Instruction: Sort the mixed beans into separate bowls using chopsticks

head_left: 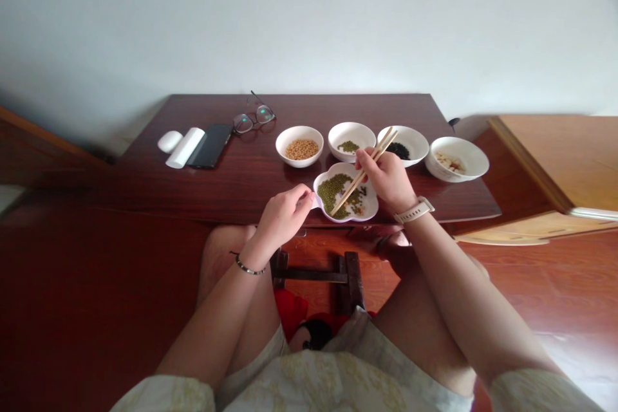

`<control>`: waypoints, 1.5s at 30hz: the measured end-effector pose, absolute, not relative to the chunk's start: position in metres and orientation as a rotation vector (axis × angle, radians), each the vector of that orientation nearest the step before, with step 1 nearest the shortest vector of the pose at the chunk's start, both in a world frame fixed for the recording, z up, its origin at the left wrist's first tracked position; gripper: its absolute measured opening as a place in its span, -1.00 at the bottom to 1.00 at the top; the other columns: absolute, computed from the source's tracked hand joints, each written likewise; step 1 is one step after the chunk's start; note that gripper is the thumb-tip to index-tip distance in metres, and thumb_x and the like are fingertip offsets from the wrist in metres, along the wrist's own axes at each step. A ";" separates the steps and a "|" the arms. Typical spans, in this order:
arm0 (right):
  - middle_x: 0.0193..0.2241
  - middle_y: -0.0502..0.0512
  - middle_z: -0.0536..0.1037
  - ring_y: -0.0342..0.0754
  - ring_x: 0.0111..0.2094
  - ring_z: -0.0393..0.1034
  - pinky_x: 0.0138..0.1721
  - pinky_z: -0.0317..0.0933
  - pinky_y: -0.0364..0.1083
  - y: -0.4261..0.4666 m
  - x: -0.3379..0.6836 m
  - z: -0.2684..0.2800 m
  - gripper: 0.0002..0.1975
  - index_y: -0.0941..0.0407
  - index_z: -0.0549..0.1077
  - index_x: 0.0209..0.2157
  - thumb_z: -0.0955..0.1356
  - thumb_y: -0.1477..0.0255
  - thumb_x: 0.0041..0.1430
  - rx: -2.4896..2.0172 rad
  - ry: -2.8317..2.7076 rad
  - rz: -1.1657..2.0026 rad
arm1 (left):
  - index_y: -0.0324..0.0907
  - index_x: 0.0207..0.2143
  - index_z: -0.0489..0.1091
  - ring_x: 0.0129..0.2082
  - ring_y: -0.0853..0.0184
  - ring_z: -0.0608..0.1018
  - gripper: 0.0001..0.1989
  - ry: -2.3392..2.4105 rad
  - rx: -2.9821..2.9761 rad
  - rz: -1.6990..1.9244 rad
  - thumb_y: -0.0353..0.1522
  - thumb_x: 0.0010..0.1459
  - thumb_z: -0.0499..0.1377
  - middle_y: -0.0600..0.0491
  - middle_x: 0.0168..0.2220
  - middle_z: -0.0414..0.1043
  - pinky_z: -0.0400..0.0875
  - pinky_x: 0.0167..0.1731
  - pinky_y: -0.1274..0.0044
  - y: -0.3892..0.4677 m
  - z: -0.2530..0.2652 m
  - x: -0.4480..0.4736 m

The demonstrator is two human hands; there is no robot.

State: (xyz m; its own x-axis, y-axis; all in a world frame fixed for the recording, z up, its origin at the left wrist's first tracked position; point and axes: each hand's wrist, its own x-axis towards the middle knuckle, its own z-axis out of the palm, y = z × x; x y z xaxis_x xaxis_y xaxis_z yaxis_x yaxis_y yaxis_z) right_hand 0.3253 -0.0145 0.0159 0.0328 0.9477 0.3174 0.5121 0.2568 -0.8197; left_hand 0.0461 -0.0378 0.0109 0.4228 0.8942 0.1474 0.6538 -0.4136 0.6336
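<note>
My left hand (pixel 288 211) pinches the handle of a white scalloped dish (pixel 371 207) at the table's front edge. Green beans (pixel 331 190) fill its left side, with some dark and yellowish bits on the right. A pair of wooden chopsticks (pixel 355 181) is gripped in my right hand (pixel 383 174), tips down among the beans. Behind the dish stand white bowls: one of yellow beans (pixel 302 149), one with a few green beans (pixel 348 147), one with black beans (pixel 398 150), partly behind my right hand, and one at right with pale and reddish pieces (pixel 450 163).
On the table's left lie eyeglasses (pixel 254 118), a black phone (pixel 211 145), a white cylinder (pixel 185 147) and a rounded white case (pixel 170 141). A wall rises behind the dark wooden table (pixel 241 187). Lighter wooden furniture (pixel 555 161) stands at right.
</note>
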 end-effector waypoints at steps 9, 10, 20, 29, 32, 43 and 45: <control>-0.59 0.02 0.50 -0.01 -0.52 0.43 -0.36 0.22 -0.02 -0.023 0.327 0.019 -0.39 0.06 0.51 -0.40 0.26 -0.10 0.55 -1.371 -1.598 0.578 | -0.07 -0.14 0.53 -0.26 0.20 0.67 -0.67 1.309 2.193 0.679 -0.15 0.59 0.05 0.03 -0.22 0.70 0.32 -0.24 0.46 -0.042 0.012 0.047; -0.59 0.02 0.50 -0.01 -0.52 0.43 -0.37 0.22 -0.02 -0.023 0.327 0.020 -0.39 0.06 0.51 -0.40 0.26 -0.10 0.55 -1.371 -1.589 0.584 | -0.07 -0.14 0.53 -0.26 0.20 0.67 -0.67 1.313 2.194 0.679 -0.14 0.59 0.05 0.03 -0.22 0.70 0.32 -0.25 0.46 -0.042 0.013 0.047; -0.56 0.03 0.49 -0.02 -0.52 0.41 -0.38 0.24 -0.03 -0.028 0.331 0.020 -0.39 0.06 0.49 -0.40 0.25 -0.12 0.54 -1.326 -1.518 0.587 | -0.07 -0.13 0.55 -0.24 0.20 0.68 -0.67 1.326 2.192 0.685 -0.16 0.58 0.06 0.02 -0.20 0.70 0.35 -0.23 0.47 -0.044 0.014 0.048; -0.56 0.02 0.48 -0.02 -0.50 0.42 -0.37 0.25 -0.04 -0.024 0.327 0.019 -0.40 0.06 0.49 -0.40 0.28 -0.11 0.53 -1.311 -1.505 0.612 | -0.10 -0.16 0.50 -0.24 0.23 0.65 -0.66 1.278 2.163 0.680 -0.16 0.59 0.03 0.02 -0.21 0.67 0.36 -0.21 0.48 -0.047 0.017 0.048; -0.55 0.02 0.47 -0.03 -0.50 0.40 -0.39 0.25 -0.04 -0.022 0.324 0.020 -0.39 0.06 0.48 -0.41 0.27 -0.14 0.52 -1.285 -1.481 0.646 | -0.09 -0.17 0.49 -0.25 0.23 0.64 -0.66 1.284 2.153 0.676 -0.16 0.59 0.02 0.03 -0.23 0.65 0.35 -0.22 0.48 -0.048 0.018 0.049; -0.59 0.03 0.47 -0.01 -0.50 0.38 -0.35 0.22 -0.02 -0.022 0.324 0.022 -0.37 0.05 0.48 -0.41 0.24 -0.15 0.53 -1.318 -1.558 0.620 | -0.09 -0.20 0.47 -0.32 0.26 0.60 -0.65 1.287 2.173 0.643 -0.17 0.60 0.01 0.06 -0.31 0.60 0.31 -0.26 0.48 -0.049 0.019 0.049; -0.58 0.02 0.47 -0.01 -0.50 0.38 -0.35 0.21 -0.02 -0.022 0.325 0.022 -0.38 0.05 0.48 -0.41 0.24 -0.14 0.54 -1.318 -1.574 0.614 | -0.09 -0.21 0.46 -0.31 0.25 0.60 -0.65 1.284 2.174 0.643 -0.16 0.60 0.01 0.06 -0.31 0.60 0.32 -0.26 0.48 -0.049 0.019 0.049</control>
State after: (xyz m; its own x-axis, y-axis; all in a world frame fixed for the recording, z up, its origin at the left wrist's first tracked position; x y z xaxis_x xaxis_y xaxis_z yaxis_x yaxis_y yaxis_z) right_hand 0.3249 -0.0220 0.0217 0.0421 0.9372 0.3461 0.4554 0.2903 -0.8416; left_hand 0.0493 -0.0487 0.0192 0.4351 0.8908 0.1313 0.6385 -0.4081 0.6525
